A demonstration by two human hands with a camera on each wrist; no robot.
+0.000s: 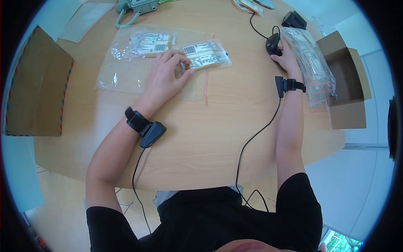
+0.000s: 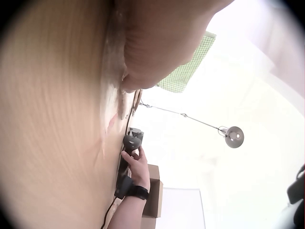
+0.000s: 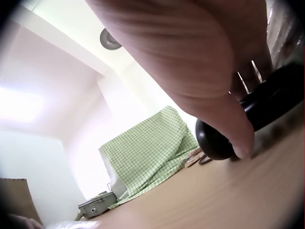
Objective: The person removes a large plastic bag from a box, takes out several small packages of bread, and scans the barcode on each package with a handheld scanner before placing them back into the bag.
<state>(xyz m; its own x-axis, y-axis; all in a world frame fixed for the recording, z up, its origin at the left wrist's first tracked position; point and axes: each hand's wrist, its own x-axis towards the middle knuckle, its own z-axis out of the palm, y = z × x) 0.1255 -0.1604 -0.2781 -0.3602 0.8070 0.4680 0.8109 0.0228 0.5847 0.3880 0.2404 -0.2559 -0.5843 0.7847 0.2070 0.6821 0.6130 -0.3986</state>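
In the head view my left hand [image 1: 168,77] touches the near left edge of a labelled packet [image 1: 203,55], thumb and fingers bent around that edge. A second labelled packet [image 1: 151,43] lies just left of it, both on a large clear plastic bag [image 1: 126,73]. My right hand [image 1: 287,59] grips a black handheld scanner [image 1: 273,44] near the table's right side. The right wrist view shows the thumb of my right hand [image 3: 205,71] against the black scanner [image 3: 271,100], low over the tabletop.
Clear bags [image 1: 310,63] are piled right of the scanner, beside an open cardboard box [image 1: 348,84]. Another cardboard box [image 1: 37,84] stands at the left. A telephone [image 1: 142,5] is at the back, a black stand [image 1: 294,20] at back right. Cables run from both wrists.
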